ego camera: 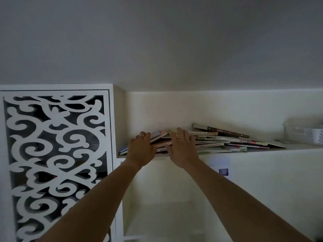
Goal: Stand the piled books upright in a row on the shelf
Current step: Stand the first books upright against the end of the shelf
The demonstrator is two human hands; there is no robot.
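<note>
Books (225, 139) lay in a slumped, flat pile on the high white shelf (297, 147), not yet upright, spines facing out, the pile's left end near the shelf's side wall. Left hand (141, 151), ring on one finger, was curled around the leftmost books' edges, gripping them. Right hand (181, 149) lay just beside it, fingers straight and spread, pressing flat on the pile, nothing enclosed. A white basket (312, 136) sat at the shelf's right end; carved scroll panel (52, 154) at left.
</note>
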